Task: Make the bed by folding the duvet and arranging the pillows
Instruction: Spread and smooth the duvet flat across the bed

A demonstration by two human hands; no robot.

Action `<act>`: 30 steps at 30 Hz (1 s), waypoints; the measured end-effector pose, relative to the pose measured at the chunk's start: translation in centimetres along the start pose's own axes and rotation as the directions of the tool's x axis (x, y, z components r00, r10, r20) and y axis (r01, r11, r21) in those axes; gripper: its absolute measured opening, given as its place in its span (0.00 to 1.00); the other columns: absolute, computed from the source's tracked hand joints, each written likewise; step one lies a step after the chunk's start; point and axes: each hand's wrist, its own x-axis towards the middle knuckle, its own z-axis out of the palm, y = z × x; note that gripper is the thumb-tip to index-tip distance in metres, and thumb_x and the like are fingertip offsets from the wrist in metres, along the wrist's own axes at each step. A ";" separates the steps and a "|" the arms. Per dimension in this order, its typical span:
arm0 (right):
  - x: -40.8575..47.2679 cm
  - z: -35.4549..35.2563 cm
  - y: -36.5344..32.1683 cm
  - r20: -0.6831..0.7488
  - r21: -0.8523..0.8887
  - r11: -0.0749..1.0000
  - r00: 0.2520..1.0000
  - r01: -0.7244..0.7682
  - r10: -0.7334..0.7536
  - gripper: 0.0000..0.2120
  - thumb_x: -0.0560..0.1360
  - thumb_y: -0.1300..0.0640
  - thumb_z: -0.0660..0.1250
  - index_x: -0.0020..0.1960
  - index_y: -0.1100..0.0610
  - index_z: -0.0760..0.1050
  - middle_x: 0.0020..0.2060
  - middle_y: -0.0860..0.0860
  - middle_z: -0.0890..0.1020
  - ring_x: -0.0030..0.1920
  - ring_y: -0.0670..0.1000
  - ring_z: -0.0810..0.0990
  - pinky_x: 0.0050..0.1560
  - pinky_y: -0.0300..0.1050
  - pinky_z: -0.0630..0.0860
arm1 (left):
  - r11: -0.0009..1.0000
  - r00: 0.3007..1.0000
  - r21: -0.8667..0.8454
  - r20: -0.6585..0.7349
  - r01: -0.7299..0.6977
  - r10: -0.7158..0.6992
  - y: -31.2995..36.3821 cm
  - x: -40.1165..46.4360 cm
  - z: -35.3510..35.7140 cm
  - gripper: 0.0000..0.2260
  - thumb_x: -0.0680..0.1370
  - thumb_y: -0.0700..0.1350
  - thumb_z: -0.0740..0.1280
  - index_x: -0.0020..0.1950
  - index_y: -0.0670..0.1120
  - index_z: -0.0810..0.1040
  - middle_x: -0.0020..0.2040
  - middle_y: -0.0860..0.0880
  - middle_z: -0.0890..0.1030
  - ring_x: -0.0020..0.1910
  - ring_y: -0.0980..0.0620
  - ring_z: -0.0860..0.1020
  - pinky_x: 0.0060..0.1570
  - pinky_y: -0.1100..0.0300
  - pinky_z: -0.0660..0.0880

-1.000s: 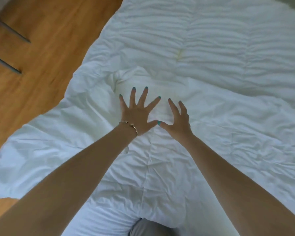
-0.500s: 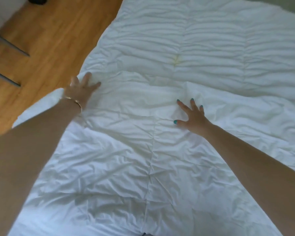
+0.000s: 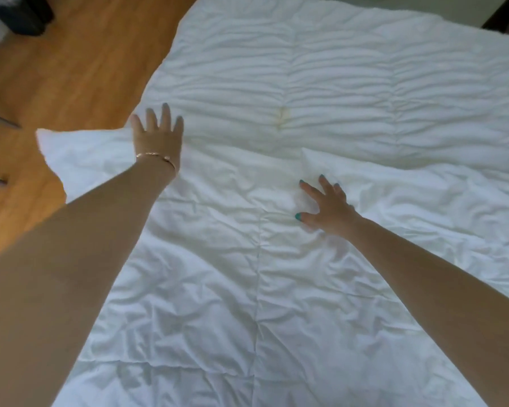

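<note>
Brown wood floor (image 3: 71, 69) shows at the upper left, the white duvet (image 3: 335, 83) fills the rest, and both flat, spread hands, left hand (image 3: 158, 135) and right hand (image 3: 325, 205), should push bumps outward slowly.

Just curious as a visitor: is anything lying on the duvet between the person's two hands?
Only wrinkled white duvet, seen in the head view, lies between the left hand and right hand.

Matt, crinkled white cloth duvet (image 3: 321, 289); smooth, satiny wood floor (image 3: 80, 69)
</note>
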 end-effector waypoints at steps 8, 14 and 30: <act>1.1 2.2 2.7 -0.016 0.038 0.969 0.969 -0.244 0.245 0.41 0.71 0.27 0.57 0.71 0.28 0.32 0.74 0.41 0.28 0.75 0.62 0.30 0.66 0.78 0.46 | 0.829 0.849 -0.536 0.355 -0.159 0.392 11.2 -5.6 3.5 0.60 0.54 0.76 0.70 0.67 0.72 0.27 0.71 0.55 0.22 0.72 0.37 0.26 0.58 0.19 0.47; 3.3 -0.8 6.9 -0.109 0.038 0.954 0.948 -0.297 0.299 0.51 0.61 0.22 0.63 0.73 0.30 0.35 0.75 0.39 0.32 0.76 0.56 0.30 0.67 0.77 0.44 | 0.908 0.876 -0.418 0.425 -0.033 0.228 14.7 -4.9 -1.6 0.57 0.67 0.58 0.74 0.74 0.58 0.27 0.77 0.42 0.32 0.73 0.29 0.34 0.61 0.21 0.42; 9.4 -3.0 12.5 0.035 -0.223 0.945 0.966 -0.241 0.255 0.67 0.50 0.26 0.73 0.67 0.29 0.23 0.74 0.44 0.27 0.75 0.61 0.30 0.65 0.80 0.43 | 0.816 0.797 -0.400 0.271 -0.416 0.539 28.3 -2.8 -4.2 0.69 0.48 0.72 0.76 0.66 0.67 0.22 0.72 0.41 0.24 0.71 0.33 0.27 0.58 0.20 0.38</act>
